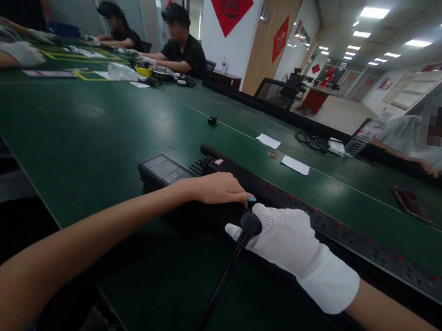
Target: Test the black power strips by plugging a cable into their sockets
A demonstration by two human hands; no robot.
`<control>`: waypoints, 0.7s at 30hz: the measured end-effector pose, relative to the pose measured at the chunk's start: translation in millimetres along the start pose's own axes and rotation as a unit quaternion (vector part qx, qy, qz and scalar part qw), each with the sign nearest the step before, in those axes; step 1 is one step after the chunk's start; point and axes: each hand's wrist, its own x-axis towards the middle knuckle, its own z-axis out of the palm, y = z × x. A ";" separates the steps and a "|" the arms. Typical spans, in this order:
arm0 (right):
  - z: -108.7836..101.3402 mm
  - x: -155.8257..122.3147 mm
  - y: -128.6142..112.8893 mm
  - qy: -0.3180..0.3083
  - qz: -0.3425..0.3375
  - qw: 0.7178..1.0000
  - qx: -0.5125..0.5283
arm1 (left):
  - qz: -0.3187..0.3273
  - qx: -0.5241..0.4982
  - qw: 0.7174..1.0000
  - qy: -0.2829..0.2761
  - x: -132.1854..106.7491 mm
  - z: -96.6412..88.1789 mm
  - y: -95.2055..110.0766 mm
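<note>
We see our left hand (217,187), bare, lying flat on top of a long black power strip (331,232), near its left end. The fingers are stretched out and together, pressing down rather than closing on anything. Our right hand (292,245), in a white glove, is pinched around a black plug (251,223). The thumb is on the plug's near side and the fingers curl over the strip's edge just behind it. The plug sits against the near side of the strip, just right of our left fingertips, and its cable (215,292) drops towards us across the green table (95,141).

The strip runs from the middle of the table away to the right. Beyond it lie two slips of paper (295,165), and a water bottle (363,137) stands at the far right edge. Other people sit at the far left and on the right.
</note>
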 end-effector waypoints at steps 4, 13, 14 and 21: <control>2.0 0.2 -0.1 0.001 0.002 1.000 -0.002 | 0.006 -0.004 1.000 0.001 0.0 0.0 -0.3; -0.5 1.5 -0.2 -0.007 0.005 1.000 -0.005 | 0.003 -0.005 1.000 -0.004 -0.8 -1.2 0.7; -1.4 1.5 -0.4 -0.012 0.003 1.000 -0.003 | 0.002 -0.003 1.000 -0.005 -0.8 -1.1 0.6; -0.5 1.0 0.0 -0.011 0.002 1.000 0.000 | -0.010 0.031 0.999 -0.004 -0.7 1.3 -3.0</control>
